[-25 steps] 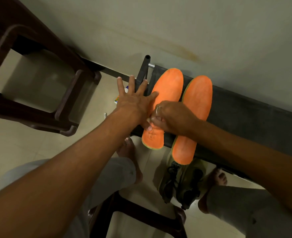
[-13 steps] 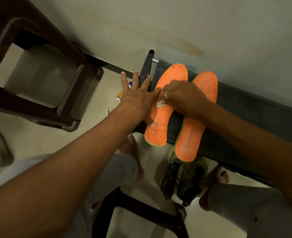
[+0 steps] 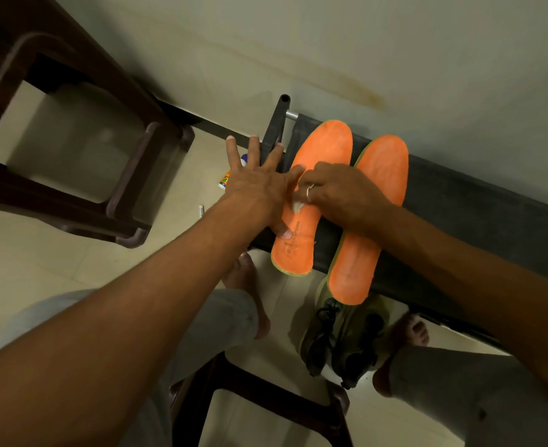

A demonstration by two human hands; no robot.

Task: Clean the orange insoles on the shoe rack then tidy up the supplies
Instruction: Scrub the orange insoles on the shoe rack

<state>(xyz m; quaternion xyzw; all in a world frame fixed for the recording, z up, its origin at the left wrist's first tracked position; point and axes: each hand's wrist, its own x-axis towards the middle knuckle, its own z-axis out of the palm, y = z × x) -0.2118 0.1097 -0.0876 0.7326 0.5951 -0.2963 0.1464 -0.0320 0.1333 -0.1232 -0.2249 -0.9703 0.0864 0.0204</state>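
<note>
Head view: we see the brown stool (image 3: 72, 209) cut off at the left edge, and the dark shoe rack (image 3: 459, 201) running out of frame on the right. Two orange insoles lie side by side on its top, the left insole (image 3: 324, 146) and the right insole (image 3: 382, 169), heels overhanging.

Our right hand (image 3: 340, 195) covers their middles, its grip pinching a white wad (image 3: 298, 207) mostly hidden under the fingers. Our left hand (image 3: 253, 188) keeps a wide grip, thumb pressing the left insole.

Olive shoes (image 3: 340, 343) sit partly hidden beneath. A small tube (image 3: 225, 182) is half covered, label unreadable.

Since half a second ago, the wad sits slightly nearer the heel.
</note>
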